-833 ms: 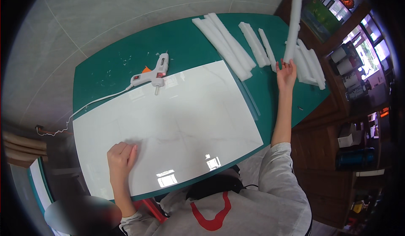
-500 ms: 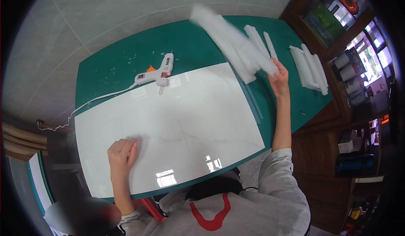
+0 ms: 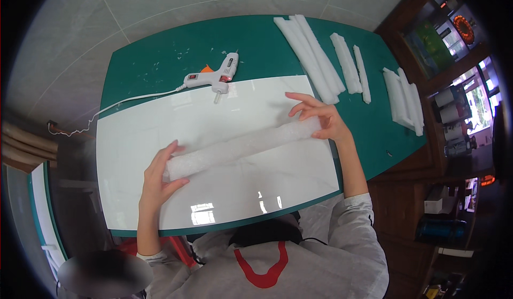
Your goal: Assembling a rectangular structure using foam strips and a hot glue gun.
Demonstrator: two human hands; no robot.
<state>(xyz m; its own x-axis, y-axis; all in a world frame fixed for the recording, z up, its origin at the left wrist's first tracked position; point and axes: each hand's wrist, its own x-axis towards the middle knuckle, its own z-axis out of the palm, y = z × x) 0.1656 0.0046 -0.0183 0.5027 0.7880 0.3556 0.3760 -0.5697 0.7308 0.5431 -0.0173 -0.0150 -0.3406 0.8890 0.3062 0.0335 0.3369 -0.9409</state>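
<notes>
A long white foam strip [image 3: 240, 147] lies slanted across the glossy white board [image 3: 256, 192], its right end farther from me. My left hand [image 3: 159, 173] cups the strip's left end between thumb and fingers. At the other end, my right hand [image 3: 328, 122] grips it with the thumb on the near side, some fingers lifted and spread. Beyond the board's far edge rests a white hot glue gun [image 3: 216, 79] with an orange part, its nozzle pointing away. Whether the strip fully touches the board cannot be made out.
More foam strips [image 3: 310, 58] lie at the far right of the green table [image 3: 160, 64], beside shorter foam pieces [image 3: 346, 64] and another group of foam strips [image 3: 398, 99]. The glue gun's white cord [image 3: 128, 107] runs off the table's left side. A wooden cabinet [image 3: 395, 208] stands at right.
My right hand has brought the foam strip from the far right pile over the board. My left hand has opened from a loose fist and taken the strip's left end.
</notes>
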